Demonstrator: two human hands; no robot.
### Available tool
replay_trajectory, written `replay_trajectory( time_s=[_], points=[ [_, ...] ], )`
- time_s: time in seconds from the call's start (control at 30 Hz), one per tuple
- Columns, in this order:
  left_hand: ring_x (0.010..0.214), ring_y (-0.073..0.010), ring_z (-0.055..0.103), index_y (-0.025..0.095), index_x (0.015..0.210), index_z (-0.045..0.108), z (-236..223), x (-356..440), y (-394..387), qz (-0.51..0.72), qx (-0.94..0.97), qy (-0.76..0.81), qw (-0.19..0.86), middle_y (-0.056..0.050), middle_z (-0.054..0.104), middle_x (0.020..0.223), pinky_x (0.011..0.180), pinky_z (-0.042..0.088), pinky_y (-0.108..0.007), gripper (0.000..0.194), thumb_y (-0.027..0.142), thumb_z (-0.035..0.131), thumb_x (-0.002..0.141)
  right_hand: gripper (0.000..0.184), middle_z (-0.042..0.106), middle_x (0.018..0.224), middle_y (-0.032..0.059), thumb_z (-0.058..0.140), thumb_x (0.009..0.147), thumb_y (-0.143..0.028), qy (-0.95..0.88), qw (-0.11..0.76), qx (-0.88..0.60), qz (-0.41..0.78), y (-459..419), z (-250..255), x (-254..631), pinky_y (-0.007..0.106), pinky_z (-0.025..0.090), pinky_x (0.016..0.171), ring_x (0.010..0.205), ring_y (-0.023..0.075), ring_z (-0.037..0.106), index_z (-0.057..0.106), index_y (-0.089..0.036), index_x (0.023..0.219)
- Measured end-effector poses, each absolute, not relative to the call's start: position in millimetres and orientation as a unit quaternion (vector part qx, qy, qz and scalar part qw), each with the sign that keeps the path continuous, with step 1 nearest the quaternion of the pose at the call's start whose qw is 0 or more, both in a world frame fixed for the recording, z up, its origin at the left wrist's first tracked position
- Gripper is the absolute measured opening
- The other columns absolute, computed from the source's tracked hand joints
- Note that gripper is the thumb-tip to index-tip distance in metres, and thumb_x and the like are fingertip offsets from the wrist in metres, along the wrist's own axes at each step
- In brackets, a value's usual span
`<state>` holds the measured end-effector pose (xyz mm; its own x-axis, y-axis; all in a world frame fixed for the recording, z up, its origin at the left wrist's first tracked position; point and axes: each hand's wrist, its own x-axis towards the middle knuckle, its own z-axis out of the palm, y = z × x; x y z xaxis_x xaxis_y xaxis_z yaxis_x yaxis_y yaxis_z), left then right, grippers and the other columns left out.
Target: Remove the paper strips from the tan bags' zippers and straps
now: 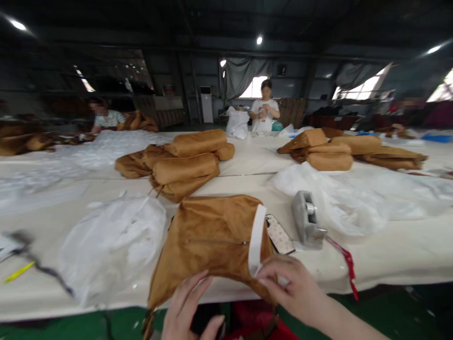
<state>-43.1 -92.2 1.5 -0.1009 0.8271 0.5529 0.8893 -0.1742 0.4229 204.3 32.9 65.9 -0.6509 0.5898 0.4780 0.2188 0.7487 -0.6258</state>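
A folded tan fabric cover (208, 241) with a zipper lies at the table's near edge. A white strip (256, 238) wraps over its right side. My right hand (290, 289) pinches the lower end of that strip against the cover's right corner. My left hand (189, 309) curls around the cover's bottom edge, fingers closed on the fabric. A phone (279, 233) lies just right of the cover, partly under it.
A grey tape dispenser (307, 219) with a red strip stands right of the phone. Clear plastic bags (109, 245) lie left and right. Stacks of rolled tan covers (184, 163) sit mid-table. Other people (264, 111) work at far tables. A yellow pen (19, 271) lies far left.
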Motion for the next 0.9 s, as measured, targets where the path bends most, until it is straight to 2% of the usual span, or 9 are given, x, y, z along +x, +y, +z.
replay_trajectory(
  time_s=[0.07,0.1,0.17,0.23,0.3,0.43,0.53,0.67,0.9],
  points=[
    [0.108,-0.0271,0.062,0.023,0.126,0.051,7,-37,-100,-0.375,-0.709,-0.597,0.019,-0.011,0.064,0.121,0.088,0.054,-0.036,0.072,0.05,0.075,0.064,0.012,0.071,0.08,0.0007,0.056,0.086,-0.017,-0.879,0.262,-0.156,0.368,6,60,170,0.019,0.048,0.072,0.075,0.0115,0.065,0.067,-0.022,0.089],
    [0.102,-0.0249,0.065,0.022,0.124,0.051,8,-34,-106,-0.379,-0.707,-0.597,0.005,-0.011,0.067,0.114,0.084,0.055,-0.033,0.07,0.047,0.075,0.064,0.014,0.071,0.082,0.0007,0.056,0.086,-0.017,-0.875,0.24,-0.134,0.397,-3,56,156,0.02,0.048,0.075,0.077,0.0118,0.066,0.068,-0.022,0.092],
    [0.081,-0.0174,0.067,0.022,0.107,0.057,9,-31,-119,-0.38,-0.669,-0.638,-0.033,-0.004,0.071,0.092,0.071,0.055,-0.025,0.043,0.038,0.073,0.07,0.022,0.072,0.091,0.0019,0.057,0.084,-0.016,-0.859,0.23,-0.126,0.441,-14,49,132,0.021,0.048,0.08,0.083,0.0132,0.066,0.067,-0.023,0.102],
    [0.06,-0.0111,0.061,0.021,0.082,0.058,6,-36,-136,-0.371,-0.621,-0.687,-0.072,0.002,0.065,0.068,0.057,0.049,-0.019,0.014,0.029,0.067,0.076,0.033,0.072,0.097,0.0029,0.058,0.08,-0.014,-0.833,0.225,-0.148,0.483,-18,43,113,0.023,0.048,0.081,0.087,0.0146,0.065,0.064,-0.022,0.111],
    [0.05,-0.0085,0.052,0.02,0.067,0.055,0,-48,-155,-0.368,-0.587,-0.715,-0.089,0.005,0.055,0.055,0.049,0.042,-0.017,0.018,0.03,0.061,0.08,0.036,0.071,0.096,0.0029,0.061,0.077,-0.014,-0.812,0.208,-0.153,0.523,-20,34,91,0.024,0.049,0.08,0.087,0.0155,0.065,0.064,-0.022,0.112],
    [0.048,-0.0085,0.047,0.019,0.066,0.06,-19,-86,-196,-0.383,-0.48,-0.78,-0.121,0.004,0.051,0.053,0.049,0.039,-0.017,0.027,0.04,0.057,0.083,0.016,0.069,0.082,0.0027,0.061,0.082,-0.027,-0.733,0.083,-0.17,0.654,-30,-6,36,0.023,0.048,0.065,0.073,0.0145,0.064,0.067,-0.018,0.093],
    [0.049,-0.0097,0.049,0.019,0.07,0.062,-29,-110,-224,-0.413,-0.374,-0.813,-0.169,0.003,0.055,0.054,0.049,0.039,-0.018,0.03,0.047,0.059,0.08,0.022,0.063,0.065,0.0006,0.06,0.084,-0.038,-0.555,-0.043,-0.262,0.788,-40,-45,-8,0.019,0.039,0.046,0.05,0.0102,0.056,0.06,-0.016,0.084],
    [0.051,-0.0114,0.051,0.018,0.072,0.063,-36,-125,-246,-0.466,-0.284,-0.807,-0.227,0.002,0.06,0.058,0.049,0.041,-0.019,0.036,0.053,0.065,0.072,0.019,0.052,0.054,-0.0051,0.063,0.082,-0.025,-0.359,-0.015,-0.333,0.872,-46,-76,-46,0.014,0.026,0.038,0.04,0.0032,0.042,0.053,-0.015,0.071],
    [0.053,-0.0111,0.046,0.017,0.061,0.062,-47,-136,-260,-0.444,-0.286,-0.822,-0.212,0.002,0.053,0.055,0.051,0.039,-0.02,0.039,0.054,0.065,0.072,0.019,0.041,0.045,-0.0093,0.075,0.069,-0.022,-0.348,-0.089,-0.261,0.896,-44,-63,-41,0.016,0.014,0.037,0.037,0.0016,0.026,0.058,-0.013,0.069]
  ],
)
